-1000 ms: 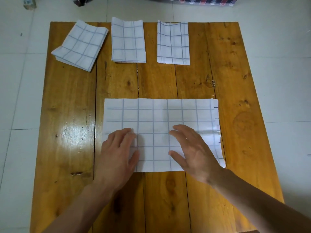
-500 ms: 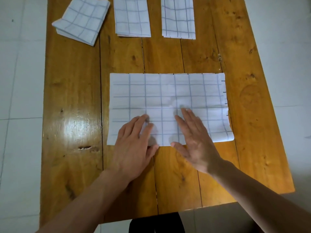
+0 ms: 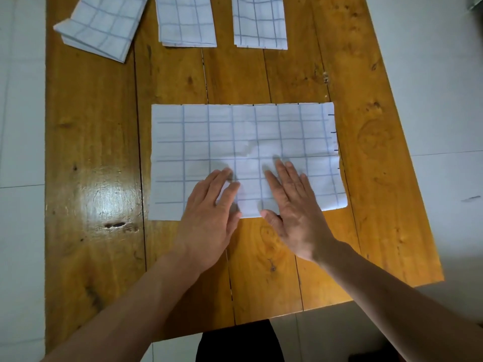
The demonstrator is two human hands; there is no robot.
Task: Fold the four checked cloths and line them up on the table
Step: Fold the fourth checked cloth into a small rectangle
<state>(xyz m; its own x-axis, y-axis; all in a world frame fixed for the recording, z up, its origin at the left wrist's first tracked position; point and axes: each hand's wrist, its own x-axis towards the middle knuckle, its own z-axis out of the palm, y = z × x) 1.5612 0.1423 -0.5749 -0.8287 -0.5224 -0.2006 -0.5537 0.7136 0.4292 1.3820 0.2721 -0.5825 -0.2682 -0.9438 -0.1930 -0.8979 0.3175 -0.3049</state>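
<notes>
The wide cloth (image 3: 248,158) lies flat in front of me across the middle planks of the wooden table (image 3: 91,152), a white rectangle with thin blue checks, and both my hands sit on its near part, either side of its centre.

My left hand (image 3: 209,218) lies palm down with the fingers straight and close together, their tips on the cloth, the heel of the hand over the near edge and onto bare wood. It holds nothing; it only presses. My right hand (image 3: 292,205) lies just beside it, also flat, fingers slightly spread and angled toward the far left, the thumb at the cloth's near edge. Nothing is pinched there either. A narrow strip of cloth shows between the two hands.

To the left of the cloth runs a broad stretch of bare wood out to the table's edge; to the right the strip is narrower. Along the far side sit three folded cloths: a tilted one (image 3: 102,24) at the left, then a straight one (image 3: 185,22), then another (image 3: 258,22), with open wood between them and my cloth.
</notes>
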